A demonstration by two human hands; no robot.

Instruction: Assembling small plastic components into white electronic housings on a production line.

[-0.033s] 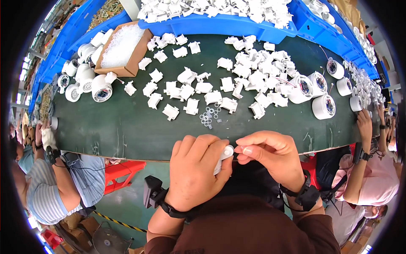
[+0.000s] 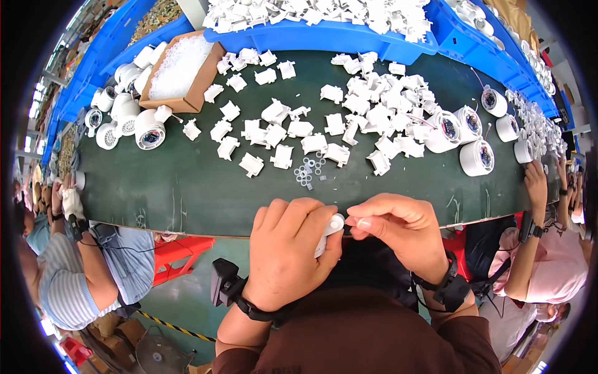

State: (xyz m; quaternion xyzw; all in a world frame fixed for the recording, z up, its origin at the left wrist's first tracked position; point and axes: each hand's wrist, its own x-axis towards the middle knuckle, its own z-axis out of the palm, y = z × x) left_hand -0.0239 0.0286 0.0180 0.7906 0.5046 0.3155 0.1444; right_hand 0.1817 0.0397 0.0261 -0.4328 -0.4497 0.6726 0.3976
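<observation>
Just off the table's near edge, my left hand (image 2: 291, 249) is closed around a white plastic part (image 2: 336, 224) whose round end points up between thumb and fingers. Most of that part is hidden in the palm. Close to its right, my right hand (image 2: 398, 227) pinches thumb and fingertips together; whatever lies between them is too small to make out. Beyond the hands, a little group of translucent rings (image 2: 304, 176) lies on the dark green tabletop (image 2: 237, 199). White plastic brackets (image 2: 282, 157) are scattered past the rings.
A cardboard box (image 2: 190, 103) of clear small pieces stands at the left beside white round housings (image 2: 150, 129). More housings (image 2: 478, 157) sit at the right. A blue bin (image 2: 324, 38) heaped with brackets spans the back. Co-workers sit at both sides, one near a red stool (image 2: 180, 252).
The fingertips of my right hand have shifted very slightly. Everything else looks the same.
</observation>
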